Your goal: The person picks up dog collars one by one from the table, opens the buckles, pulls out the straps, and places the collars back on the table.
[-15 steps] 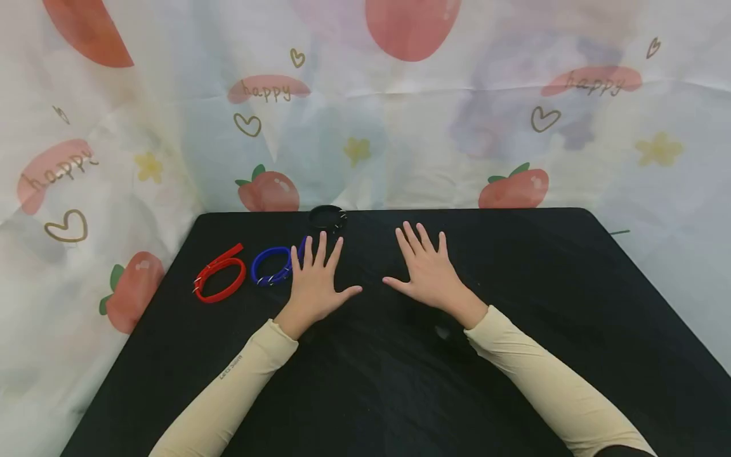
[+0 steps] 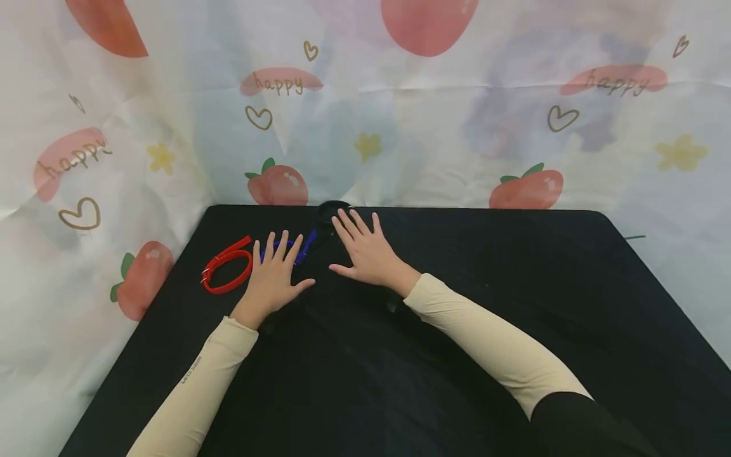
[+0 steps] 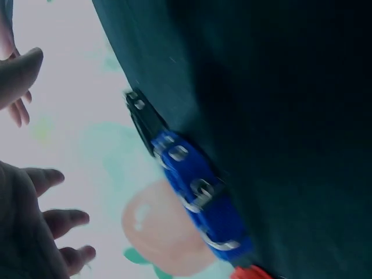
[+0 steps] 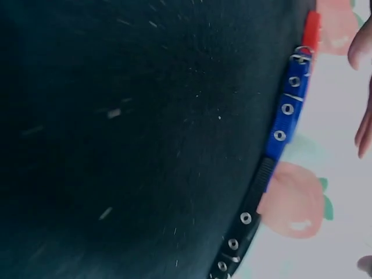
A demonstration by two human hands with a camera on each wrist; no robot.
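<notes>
Three buckled collars with metal eyelets lie in a row on the black table. The red collar (image 2: 219, 290), its strap end sticking out, is left of my left hand (image 2: 271, 279). That hand is spread, palm down and holding nothing, and covers part of the blue collar (image 3: 200, 192) in the head view. Farther back, near the table's rear edge, sits the black collar (image 4: 247, 216). The fingertips of my right hand (image 2: 368, 254) overlap its right side in the head view; this hand too has straight, spread fingers and holds nothing.
The black table (image 2: 485, 355) ends at a rear edge close behind the black collar. A pale printed cloth (image 2: 422, 146) with fruit and "happy" patterns hangs behind the table and along its left side.
Both hands have moved left, the right one farther, so it now overlaps the black collar. My left hand now covers more of the blue collar. The head view has shifted slightly.
</notes>
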